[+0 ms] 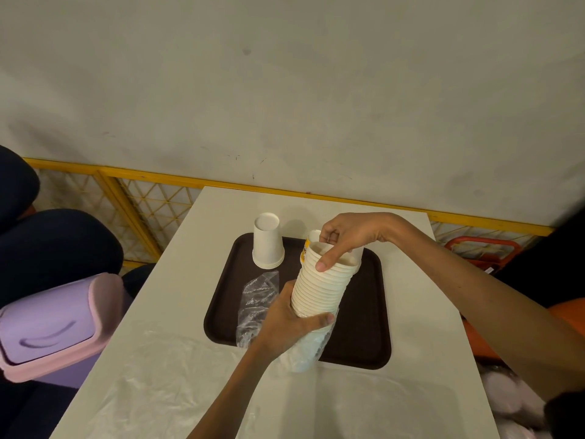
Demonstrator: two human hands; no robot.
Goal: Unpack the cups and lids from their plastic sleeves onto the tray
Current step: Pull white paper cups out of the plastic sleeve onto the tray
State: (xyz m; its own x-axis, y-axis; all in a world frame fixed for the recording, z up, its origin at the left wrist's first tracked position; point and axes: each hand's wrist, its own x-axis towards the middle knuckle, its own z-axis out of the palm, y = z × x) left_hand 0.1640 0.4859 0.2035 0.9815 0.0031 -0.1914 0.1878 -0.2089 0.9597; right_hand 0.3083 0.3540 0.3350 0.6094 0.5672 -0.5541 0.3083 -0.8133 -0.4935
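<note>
Head view: white table (177, 312) against pale wall (285, 90).

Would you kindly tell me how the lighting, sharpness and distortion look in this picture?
Head view: dim, warm, even light, faint shadows on the table; the cup stack is sharp; wide-angle distortion leans and softens the purple bin at the left edge.

left hand (285, 321): bare, uncovered to the wrist.
left forearm (234, 384): bare, slim, skin showing all the way to the frame edge at 6 o'clock.
right hand (351, 236): bare; thumbnail (321, 266) short, trimmed.
right forearm (459, 274): bare, long, uncovered out toward 4 o'clock.
sleeve (566, 416): dark, near-black cloth, edge at 4–5 o'clock corner on the right arm; weave too dim to tell.
</note>
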